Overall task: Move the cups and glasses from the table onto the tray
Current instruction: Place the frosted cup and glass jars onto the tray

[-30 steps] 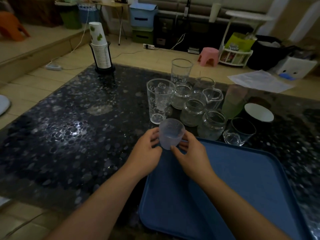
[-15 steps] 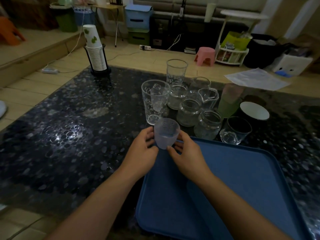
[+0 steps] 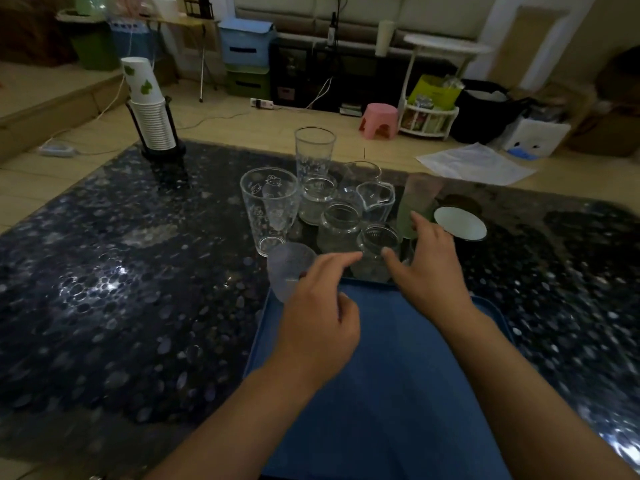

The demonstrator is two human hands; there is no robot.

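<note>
On dark pebbled table (image 3: 104, 306): blue tray (image 3: 398, 375) lying at near edge, glasses (image 3: 341, 216) clustering just beyond. Left hand (image 3: 318, 317) gripping frosted cup (image 3: 289, 268) over tray's far-left corner; right hand (image 3: 429, 271) reaching, fingers spread, holding nothing.

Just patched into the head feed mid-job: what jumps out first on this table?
A crowd of clear glasses stands bunched at the middle of the dark pebbled table, just beyond the far edge of the blue tray. Both hands are over that edge: the left hand by a small frosted cup at the tray's far left corner, the right hand spread toward the nearest jar. A stack of paper cups leans at the far left.
</note>
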